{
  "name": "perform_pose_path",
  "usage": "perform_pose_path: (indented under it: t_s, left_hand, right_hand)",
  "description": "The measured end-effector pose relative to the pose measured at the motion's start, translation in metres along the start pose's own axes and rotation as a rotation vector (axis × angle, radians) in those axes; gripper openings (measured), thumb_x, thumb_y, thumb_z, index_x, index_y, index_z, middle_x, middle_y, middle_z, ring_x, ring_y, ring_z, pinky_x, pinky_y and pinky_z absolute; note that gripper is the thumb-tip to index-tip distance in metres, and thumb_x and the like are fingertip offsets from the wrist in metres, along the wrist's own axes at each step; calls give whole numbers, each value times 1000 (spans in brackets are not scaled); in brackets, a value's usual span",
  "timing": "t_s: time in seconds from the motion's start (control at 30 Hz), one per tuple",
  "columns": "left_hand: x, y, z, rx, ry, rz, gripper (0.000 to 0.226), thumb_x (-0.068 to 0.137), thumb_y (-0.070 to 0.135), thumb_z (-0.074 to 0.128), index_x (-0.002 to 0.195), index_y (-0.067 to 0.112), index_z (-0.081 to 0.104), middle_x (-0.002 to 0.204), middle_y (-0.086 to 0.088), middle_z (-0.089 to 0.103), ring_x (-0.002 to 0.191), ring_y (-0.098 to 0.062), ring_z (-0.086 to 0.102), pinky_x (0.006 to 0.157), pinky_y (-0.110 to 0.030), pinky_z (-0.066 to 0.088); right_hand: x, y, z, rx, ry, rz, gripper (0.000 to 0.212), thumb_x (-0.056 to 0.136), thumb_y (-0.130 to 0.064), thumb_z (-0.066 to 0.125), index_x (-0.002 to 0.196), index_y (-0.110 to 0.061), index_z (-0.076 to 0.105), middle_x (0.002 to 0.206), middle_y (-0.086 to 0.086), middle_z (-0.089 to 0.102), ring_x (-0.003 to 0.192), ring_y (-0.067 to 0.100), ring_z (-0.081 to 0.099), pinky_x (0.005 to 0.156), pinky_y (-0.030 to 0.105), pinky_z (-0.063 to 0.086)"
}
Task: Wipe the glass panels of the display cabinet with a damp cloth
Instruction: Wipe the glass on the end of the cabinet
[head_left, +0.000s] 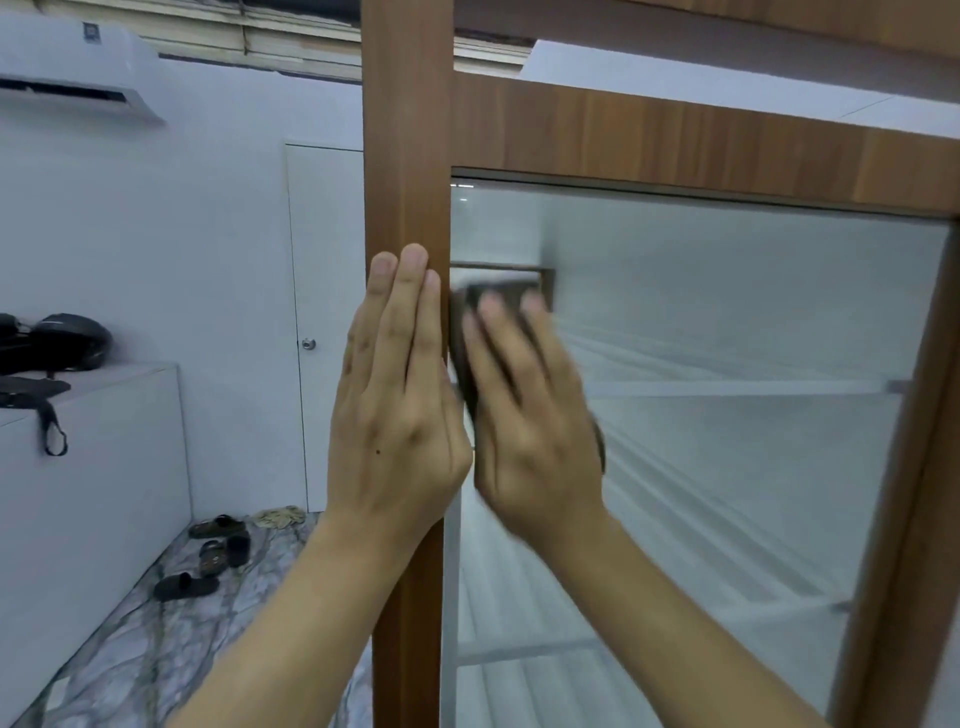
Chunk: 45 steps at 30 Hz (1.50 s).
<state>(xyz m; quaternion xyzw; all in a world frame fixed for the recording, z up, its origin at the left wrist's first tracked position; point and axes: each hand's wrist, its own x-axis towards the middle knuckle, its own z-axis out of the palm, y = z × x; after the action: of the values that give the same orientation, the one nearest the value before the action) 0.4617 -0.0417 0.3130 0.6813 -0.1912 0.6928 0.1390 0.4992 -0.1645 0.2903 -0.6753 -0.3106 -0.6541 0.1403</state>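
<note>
Head view. Centre of the frame: left hand (397, 410) laid flat and open against the vertical wooden post (408, 156) of the display cabinet, fingers straight and together, pointing up, grasping nothing. Just right of it: right hand (530, 410), blurred, palm pressed onto a dark cloth (470, 343), pinning it flat against the glass panel (727, 364) beside the post; fingers spread over the cloth rather than curled round it. Dark cloth edges peeking out above the fingertips, at the left side of the hand and at its lower right. Both forearms rising from the bottom of the frame.

Right half: glass panel framed in brown wood, top rail (675, 135) slanting across the upper right, pale reflections and light shelf lines behind the glass.

Left half: white wall, closed white door (324, 312) with a round knob. Upper left: white air conditioner (78, 67). Middle left: dark helmet (72, 340) on a white counter (104, 467), a strap hanging over its edge. Lower left: several dark sandals (208, 556) scattered on a marble-patterned floor (130, 649).
</note>
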Motion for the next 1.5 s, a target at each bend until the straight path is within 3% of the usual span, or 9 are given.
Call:
perform_pose_path:
  t_s: [0.1, 0.3, 0.43, 0.5, 0.7, 0.9, 1.1, 1.3, 1.5]
  left_hand:
    - [-1, 1, 0, -5, -22, -3, 53, 97, -8, 38, 149, -16, 34, 160, -28, 31, 153, -42, 22, 127, -49, 21]
    - [-2, 5, 1, 69, -23, -18, 51, 102, -2, 37, 152, -13, 32, 162, -27, 30, 154, -40, 21, 127, -50, 22]
    - [-2, 5, 1, 103, -22, -11, 50, 102, -1, 36, 150, -15, 34, 160, -28, 31, 153, -40, 23, 126, -51, 24]
    - [-2, 5, 1, 116, -25, -6, 49, 105, 3, 31, 150, -15, 33, 160, -29, 31, 153, -41, 23, 126, -52, 24]
    - [-3, 18, 9, 179, -5, -92, 52, 103, 2, 30, 153, -14, 29, 163, -26, 26, 155, -39, 18, 128, -51, 18]
    - [-3, 25, 14, 175, 36, -159, 52, 102, 0, 35, 153, -11, 30, 164, -23, 28, 156, -34, 18, 125, -56, 22]
    - [-3, 43, 23, 199, 56, -206, 51, 104, 4, 38, 153, -6, 34, 165, -19, 27, 157, -33, 17, 128, -50, 16]
    - [7, 60, 43, 117, 77, -120, 48, 104, 6, 35, 150, -6, 39, 161, -20, 35, 155, -35, 24, 127, -53, 20]
    - [8, 58, 66, 161, -24, -63, 53, 103, 7, 41, 155, -2, 34, 165, -15, 29, 156, -33, 20, 128, -50, 14]
  right_hand:
    - [-71, 11, -21, -58, -114, -78, 47, 105, -11, 37, 150, -2, 43, 159, 14, 37, 151, 36, 29, 116, 50, 39]
    - [40, 35, -16, -20, 186, 345, 46, 104, -8, 36, 147, 6, 47, 154, 24, 44, 147, 42, 30, 126, 46, 24]
    - [-21, 17, -11, -33, -59, -97, 50, 101, -7, 42, 150, 2, 44, 160, 18, 38, 152, 38, 25, 124, 48, 28]
    - [-66, 35, -27, -77, -132, -148, 48, 103, -9, 34, 149, -1, 44, 160, 14, 36, 152, 36, 27, 120, 49, 35]
    - [34, 73, -32, 11, 200, 358, 48, 102, -4, 35, 147, 7, 47, 154, 23, 44, 148, 42, 30, 125, 49, 26]
    - [-60, 65, -36, -38, -149, -213, 62, 92, -6, 49, 153, -2, 41, 163, 13, 33, 154, 35, 23, 125, 47, 26]
    - [23, 103, -46, 17, 188, 349, 48, 102, -3, 36, 148, 7, 46, 155, 24, 43, 147, 42, 31, 124, 50, 28]
    - [-52, 89, -44, -20, -114, -170, 56, 95, -4, 44, 151, 0, 44, 161, 16, 38, 152, 37, 28, 122, 48, 31]
    - [3, 140, -62, -48, 181, 349, 49, 106, -11, 26, 147, 7, 47, 153, 26, 43, 144, 44, 34, 125, 48, 26]
